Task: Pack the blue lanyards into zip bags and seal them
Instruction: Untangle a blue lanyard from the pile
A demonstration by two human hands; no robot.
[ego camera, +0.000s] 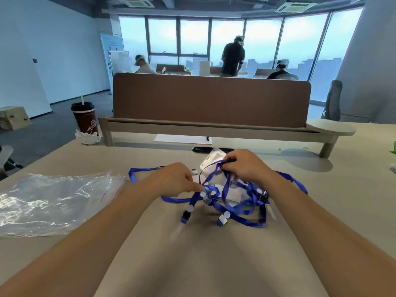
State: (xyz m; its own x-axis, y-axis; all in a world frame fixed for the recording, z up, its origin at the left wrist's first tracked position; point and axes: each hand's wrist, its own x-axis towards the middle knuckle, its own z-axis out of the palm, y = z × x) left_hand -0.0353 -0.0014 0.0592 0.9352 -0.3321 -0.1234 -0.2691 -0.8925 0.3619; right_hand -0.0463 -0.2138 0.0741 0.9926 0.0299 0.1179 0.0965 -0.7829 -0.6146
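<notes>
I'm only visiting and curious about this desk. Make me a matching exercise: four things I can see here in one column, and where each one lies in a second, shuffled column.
Things
1. blue lanyards
2. zip bags
3. dark red cup
4. white sheet of paper

Places
A. under the raised shelf at the back of the desk
B. in a flat pile at the left of the desk
C. at the desk's far left corner
D. in a tangle, held by the left hand and the right hand

Pairs: 1-D, 2-B, 3-C, 4-A
</notes>
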